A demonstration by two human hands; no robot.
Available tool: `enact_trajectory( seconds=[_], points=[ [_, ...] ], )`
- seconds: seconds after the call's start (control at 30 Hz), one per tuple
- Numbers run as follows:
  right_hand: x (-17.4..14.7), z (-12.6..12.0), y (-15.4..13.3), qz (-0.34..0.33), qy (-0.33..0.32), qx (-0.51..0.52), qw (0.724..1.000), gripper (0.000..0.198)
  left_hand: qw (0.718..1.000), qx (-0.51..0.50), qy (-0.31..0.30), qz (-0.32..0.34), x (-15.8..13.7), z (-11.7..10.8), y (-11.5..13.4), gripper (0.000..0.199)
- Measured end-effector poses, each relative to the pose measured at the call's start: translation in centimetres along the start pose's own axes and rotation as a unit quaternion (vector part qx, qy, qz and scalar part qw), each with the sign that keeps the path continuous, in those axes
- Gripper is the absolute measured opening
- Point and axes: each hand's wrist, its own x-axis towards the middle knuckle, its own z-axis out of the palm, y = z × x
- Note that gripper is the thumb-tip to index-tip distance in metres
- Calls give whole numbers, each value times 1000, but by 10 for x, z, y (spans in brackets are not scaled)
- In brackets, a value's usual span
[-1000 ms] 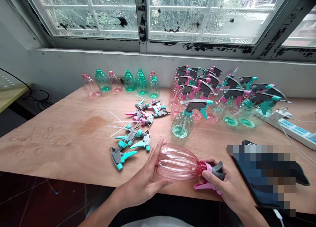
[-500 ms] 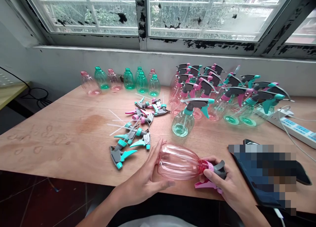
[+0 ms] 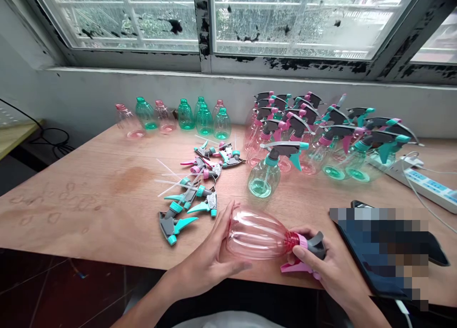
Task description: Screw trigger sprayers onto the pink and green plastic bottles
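A clear pink spray bottle (image 3: 259, 235) lies sideways above the table's front edge, its base to the left. My left hand (image 3: 210, 254) cups that base, fingers along the far side and thumb on the near side. At the neck, my right hand (image 3: 328, 266) grips the grey and pink spray head (image 3: 314, 246), thumb and fingers around the pink collar. Its pink trigger points left below the neck. Beyond my left hand lies a pile of loose spray heads (image 3: 183, 204), teal, pink and grey, some with clear tubes. A green spray bottle (image 3: 264, 180) with its head on stands just behind.
Several open pink and green bottles (image 3: 185, 114) stand along the wall at the back. Many bottles with spray heads (image 3: 307, 128) crowd the back right. A power strip (image 3: 428, 185) with cables and a dark tablet (image 3: 371, 252) with a phone lie at the right.
Almost nothing differs. The view has shifted very slightly, and both hands keep the same hold on the pink spray bottle.
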Motion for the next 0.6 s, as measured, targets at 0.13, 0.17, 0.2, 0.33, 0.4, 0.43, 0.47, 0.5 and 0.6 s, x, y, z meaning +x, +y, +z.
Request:
enact_trajectory(
  seconds=[0.13,0.17,0.2,0.33,0.4,0.43,0.47,0.5,0.6],
  points=[
    [1,-1,2,3,-9,10,1000,33,1000,12,3,27,0,1,1,93],
    [1,-2,2,4,-10,9,1000,33,1000,8,3,23,0,1,3,97],
    [1,-2,2,4,-8,4,1000,33,1000,1,4,16,0,1,4,103],
    [1,-2,2,1,-2,-18,1000,35,1000,-22,2,-10,1,1,5,113],
    [1,-3,3,3,-4,-16,1000,34,1000,-15,2,-6,0,1,3,109],
    [1,-3,3,3,-5,-15,1000,34,1000,-9,4,2,0,1,2,107],
    [1,-4,4,3,-5,-15,1000,34,1000,-3,6,13,0,1,1,104],
    [1,-4,4,3,-6,-16,1000,34,1000,4,9,24,0,2,1,100],
    [1,-5,5,1,-11,-21,1000,33,999,11,12,43,0,2,1,94]
  ],
)
